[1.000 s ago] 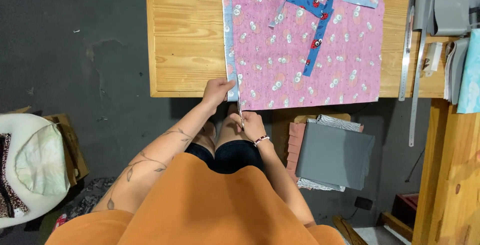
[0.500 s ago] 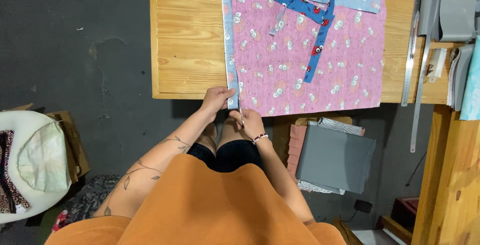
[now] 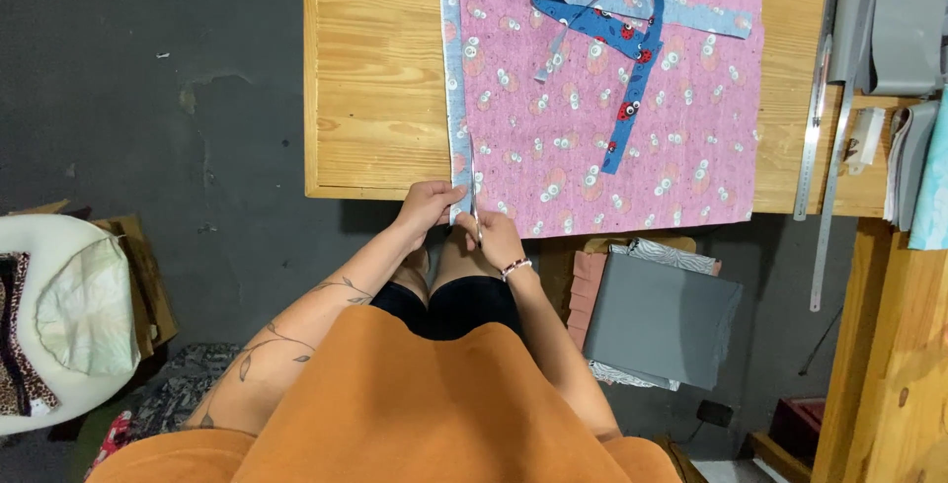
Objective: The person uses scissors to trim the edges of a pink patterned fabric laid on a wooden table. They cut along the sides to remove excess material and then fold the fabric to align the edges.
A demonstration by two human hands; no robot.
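A pink patterned fabric [image 3: 592, 147] lies flat on a wooden table [image 3: 380, 78], with a light blue strip [image 3: 455, 78] along its left edge. My left hand [image 3: 431, 204] pinches the near end of that strip at the table's front edge. My right hand [image 3: 494, 236] holds scissors [image 3: 473, 182], whose blades point away from me along the seam between strip and pink cloth. Blue fabric straps [image 3: 622, 39], one with red ladybird prints, lie crossed on the far part of the pink fabric.
Long metal rulers [image 3: 820, 108] rest at the table's right edge beside grey folded material [image 3: 889, 19]. A grey folder on stacked fabrics [image 3: 657, 320] sits below the table. A white chair with cloth [image 3: 59, 325] stands at left, on a dark floor.
The view has shifted a little lower. The scissor blades now reach into the fabric along the blue strip, where before both hands only gripped its near edge.
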